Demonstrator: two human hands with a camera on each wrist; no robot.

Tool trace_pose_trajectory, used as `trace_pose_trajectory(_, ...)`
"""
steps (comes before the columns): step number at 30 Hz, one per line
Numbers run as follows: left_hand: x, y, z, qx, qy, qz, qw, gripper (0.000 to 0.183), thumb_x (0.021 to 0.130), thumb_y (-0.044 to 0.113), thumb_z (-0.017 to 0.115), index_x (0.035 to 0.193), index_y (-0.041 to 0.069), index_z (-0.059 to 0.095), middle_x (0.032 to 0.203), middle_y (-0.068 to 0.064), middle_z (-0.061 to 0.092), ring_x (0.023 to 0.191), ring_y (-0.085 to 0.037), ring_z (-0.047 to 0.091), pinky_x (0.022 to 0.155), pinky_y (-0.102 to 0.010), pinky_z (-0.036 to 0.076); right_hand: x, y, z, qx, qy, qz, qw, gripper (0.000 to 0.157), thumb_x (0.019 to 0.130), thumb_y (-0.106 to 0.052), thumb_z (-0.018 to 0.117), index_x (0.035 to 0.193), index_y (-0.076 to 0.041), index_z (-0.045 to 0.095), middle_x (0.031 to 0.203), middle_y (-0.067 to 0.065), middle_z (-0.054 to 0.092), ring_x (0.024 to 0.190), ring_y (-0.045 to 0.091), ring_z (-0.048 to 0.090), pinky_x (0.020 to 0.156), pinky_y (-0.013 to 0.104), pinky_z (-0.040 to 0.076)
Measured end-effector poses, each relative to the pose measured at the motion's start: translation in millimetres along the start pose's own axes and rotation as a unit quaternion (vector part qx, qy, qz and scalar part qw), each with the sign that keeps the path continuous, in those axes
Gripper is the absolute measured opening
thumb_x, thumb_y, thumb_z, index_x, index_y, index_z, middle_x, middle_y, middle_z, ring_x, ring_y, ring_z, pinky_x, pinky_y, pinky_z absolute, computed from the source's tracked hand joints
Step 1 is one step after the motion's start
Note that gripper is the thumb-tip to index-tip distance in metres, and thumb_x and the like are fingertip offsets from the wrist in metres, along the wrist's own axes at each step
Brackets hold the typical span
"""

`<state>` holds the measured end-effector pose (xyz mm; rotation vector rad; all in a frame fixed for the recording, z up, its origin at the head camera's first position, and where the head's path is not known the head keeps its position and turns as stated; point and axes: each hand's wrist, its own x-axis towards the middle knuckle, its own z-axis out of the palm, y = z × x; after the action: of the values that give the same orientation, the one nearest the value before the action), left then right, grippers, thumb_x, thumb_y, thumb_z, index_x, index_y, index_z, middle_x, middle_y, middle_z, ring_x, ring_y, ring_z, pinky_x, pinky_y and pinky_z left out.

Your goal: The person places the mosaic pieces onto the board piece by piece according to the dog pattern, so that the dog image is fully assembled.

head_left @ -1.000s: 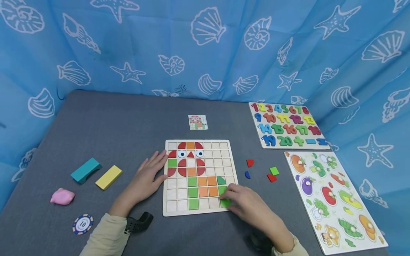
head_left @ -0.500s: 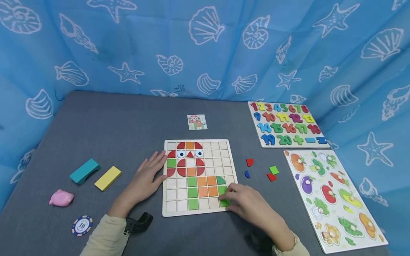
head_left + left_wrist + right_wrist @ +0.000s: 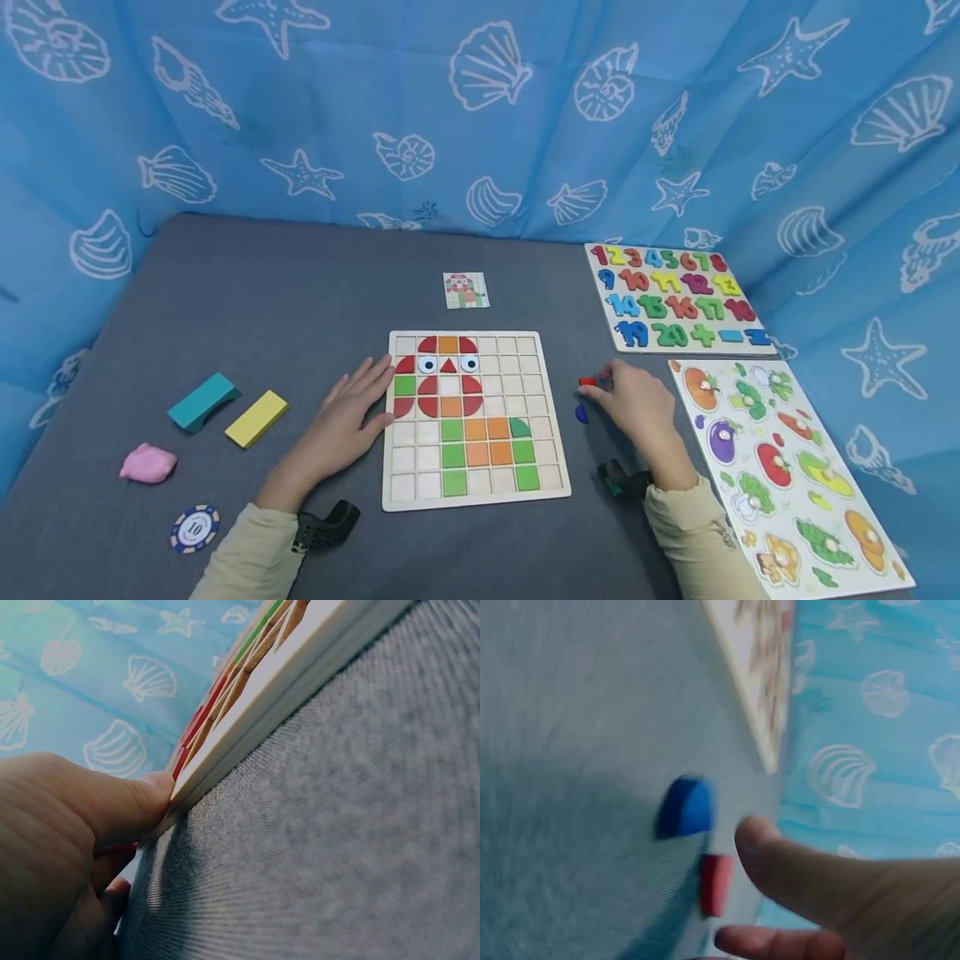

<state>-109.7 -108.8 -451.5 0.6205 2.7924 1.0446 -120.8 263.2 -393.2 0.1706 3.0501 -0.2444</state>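
Note:
My left hand (image 3: pixel 348 425) rests along the left edge of the wooden grid board (image 3: pixel 551 492), its fingers spread. In the left wrist view the thumb (image 3: pixel 142 799) presses on the board's rim. The board bears red, green and orange tiles and two eye tiles. My right hand (image 3: pixel 637 404) is right of the board, reaching down at a red quarter-round tile (image 3: pixel 587 382). In the right wrist view, the thumb (image 3: pixel 780 859) and a finger (image 3: pixel 769 943) stand apart, close to the red tile (image 3: pixel 716 885). A small blue half-round tile (image 3: pixel 686 808) lies beside it.
A pattern card (image 3: pixel 466 290) lies behind the board. At right are a number puzzle (image 3: pixel 663 298) and a vegetable puzzle (image 3: pixel 787 475). On the left lie a teal arch block (image 3: pixel 204 402), a yellow block (image 3: pixel 257 419), a pink pig (image 3: pixel 148 463) and a poker chip (image 3: pixel 195 529).
My right hand has left the green tiles at the board's lower right and moved up and right to the red tile. Those green tiles now lie uncovered. The left hand stays put.

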Motion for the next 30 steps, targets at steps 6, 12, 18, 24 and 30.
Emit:
trace_pose_trajectory(6, -1.1, 0.7, 0.0, -0.003, 0.001, 0.009, 1.0, 0.064, 0.086, 0.022, 0.059, 0.14, 0.01, 0.028, 0.147, -0.002, 0.02, 0.136, -0.025, 0.01, 0.106, -0.05, 0.007, 10.4, -1.1, 4.8, -0.002, -0.03, 0.0, 1.0, 0.031, 0.077, -0.037, 0.068, 0.084, -0.008, 0.059, 0.065, 0.002, 0.053, 0.055, 0.018, 0.046, 0.045, 0.029, 0.031)
trace_pose_trajectory(12, -1.5, 2.4, -1.2, -0.003, 0.001, 0.011, 0.9999, 0.064, 0.086, 0.022, 0.059, 0.14, 0.01, 0.028, 0.147, -0.003, 0.02, 0.136, -0.025, 0.011, 0.106, -0.05, 0.007, 11.3, -16.3, 7.2, 0.022, 0.001, -0.07, 0.997, 0.024, 0.077, -0.026, 0.068, 0.09, -0.008, 0.061, 0.068, 0.002, 0.052, 0.056, 0.017, 0.044, 0.046, 0.027, 0.031)
trace_pose_trajectory(18, -2.3, 0.7, -1.5, -0.005, 0.004, 0.01, 0.9999, 0.064, 0.086, 0.022, 0.059, 0.14, 0.009, 0.028, 0.147, -0.004, 0.021, 0.136, -0.026, 0.011, 0.106, -0.051, 0.007, 17.7, -67.0, 5.1, 0.025, 0.026, -0.188, 0.982, 0.025, 0.074, -0.023, 0.072, 0.095, -0.011, 0.064, 0.082, 0.002, 0.06, 0.066, 0.014, 0.051, 0.056, 0.027, 0.043)
trace_pose_trajectory(24, -2.6, -1.5, -1.6, -0.002, 0.004, 0.004, 1.0, 0.064, 0.086, 0.024, 0.059, 0.14, 0.01, 0.028, 0.147, -0.003, 0.021, 0.136, -0.025, 0.011, 0.106, -0.051, 0.007, 34.6, -106.7, 15.5, -0.024, 0.029, -0.261, 0.965, 0.02, 0.075, -0.023, 0.071, 0.093, -0.014, 0.068, 0.08, -0.001, 0.06, 0.065, 0.011, 0.05, 0.058, 0.026, 0.041)
trace_pose_trajectory(30, -0.9, 0.4, -0.4, -0.007, 0.008, 0.009, 0.9999, 0.063, 0.086, 0.022, 0.059, 0.14, 0.008, 0.028, 0.147, -0.005, 0.021, 0.136, -0.026, 0.011, 0.106, -0.051, 0.007, 42.0, -117.8, 21.6, -0.056, 0.009, -0.271, 0.961, 0.019, 0.075, -0.027, 0.071, 0.091, -0.017, 0.071, 0.079, -0.004, 0.06, 0.065, 0.008, 0.051, 0.057, 0.027, 0.037)
